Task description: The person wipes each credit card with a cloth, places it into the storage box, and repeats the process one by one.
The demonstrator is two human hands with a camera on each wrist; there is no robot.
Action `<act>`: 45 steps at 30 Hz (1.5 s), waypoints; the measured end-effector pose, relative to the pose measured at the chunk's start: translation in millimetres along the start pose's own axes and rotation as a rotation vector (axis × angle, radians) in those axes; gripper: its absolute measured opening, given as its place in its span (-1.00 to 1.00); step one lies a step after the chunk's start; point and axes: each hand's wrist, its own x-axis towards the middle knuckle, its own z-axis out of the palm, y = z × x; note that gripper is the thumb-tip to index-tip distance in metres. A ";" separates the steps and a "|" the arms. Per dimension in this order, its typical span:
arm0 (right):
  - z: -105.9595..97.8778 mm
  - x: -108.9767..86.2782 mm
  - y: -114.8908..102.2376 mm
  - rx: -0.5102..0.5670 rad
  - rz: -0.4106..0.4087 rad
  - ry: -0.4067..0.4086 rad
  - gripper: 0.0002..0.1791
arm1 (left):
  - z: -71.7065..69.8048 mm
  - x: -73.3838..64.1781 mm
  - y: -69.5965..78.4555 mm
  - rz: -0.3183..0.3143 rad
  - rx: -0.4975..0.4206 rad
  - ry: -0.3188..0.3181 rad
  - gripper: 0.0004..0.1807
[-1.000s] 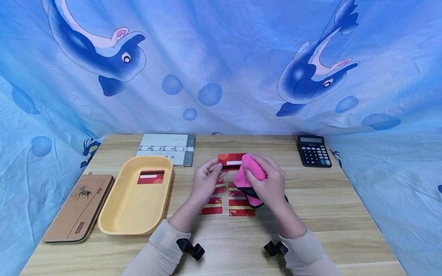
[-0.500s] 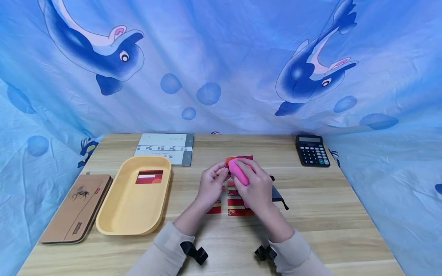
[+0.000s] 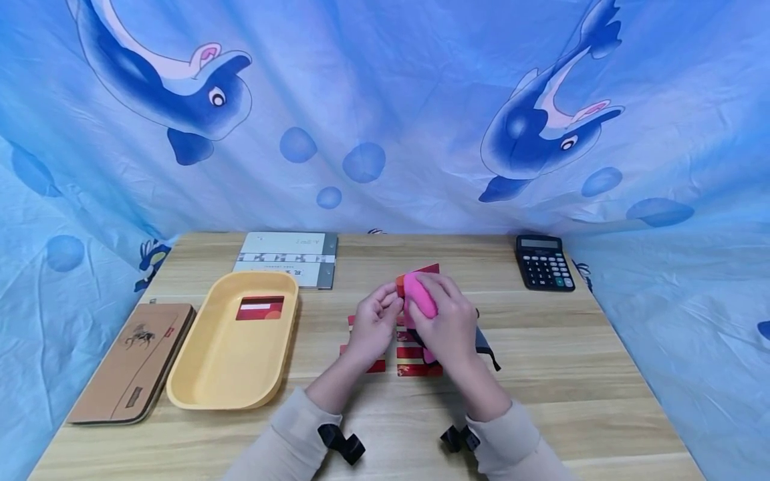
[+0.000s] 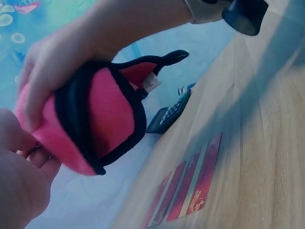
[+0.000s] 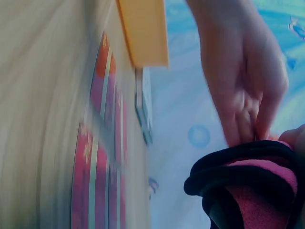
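My left hand [image 3: 374, 324] pinches the left end of a red card [image 3: 433, 268], held up above the tabletop. My right hand [image 3: 448, 321] grips a pink fleece cloth [image 3: 420, 295] with black trim and presses it over the card, so most of the card is hidden. In the left wrist view the cloth [image 4: 112, 114] hangs as an open pouch shape, with a white label at its edge. Beneath the hands, several red-and-gold cards [image 3: 420, 369] lie in two columns, partly covered by the hands in the head view.
On the left stands a yellow tray [image 3: 225, 367] holding one red card [image 3: 260, 308], with a brown wallet [image 3: 132, 364] beside it. A pale booklet [image 3: 285, 246] lies behind the tray. At the back right is a black calculator [image 3: 544, 264]. A blue dolphin curtain surrounds the table.
My right hand has moved left with the pink cloth, covering more of the red card. The left hand has shifted slightly right, and the card now tilts upward at its right end.
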 end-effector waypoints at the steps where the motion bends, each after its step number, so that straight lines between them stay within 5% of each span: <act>1: 0.4 -0.4 -2.4 0.012 -0.016 -0.010 -0.61 | -0.1 -0.7 0.1 0.011 0.017 -0.022 -0.58; 5: 0.2 -1.1 -4.5 0.022 -0.060 -0.032 -0.63 | -2.1 -2.1 1.4 0.018 0.067 -0.039 -0.56; 12: -5.8 0.3 13.9 -0.105 0.032 -0.001 -0.58 | -7.3 -4.0 2.0 -0.046 0.083 0.087 -0.64; 20: 2.1 -3.9 -3.8 -0.038 -0.170 -0.078 -0.60 | -1.3 -4.6 -1.0 -0.012 0.102 0.003 -0.54; 30: -8.2 -2.4 20.0 -0.060 -0.040 -0.019 -0.59 | -11.4 -8.8 8.0 -0.058 0.094 0.070 -0.63; 45: -20.6 -3.0 48.0 0.020 0.030 -0.027 -0.56 | -48.5 -9.5 35.6 -0.140 0.099 0.375 -0.59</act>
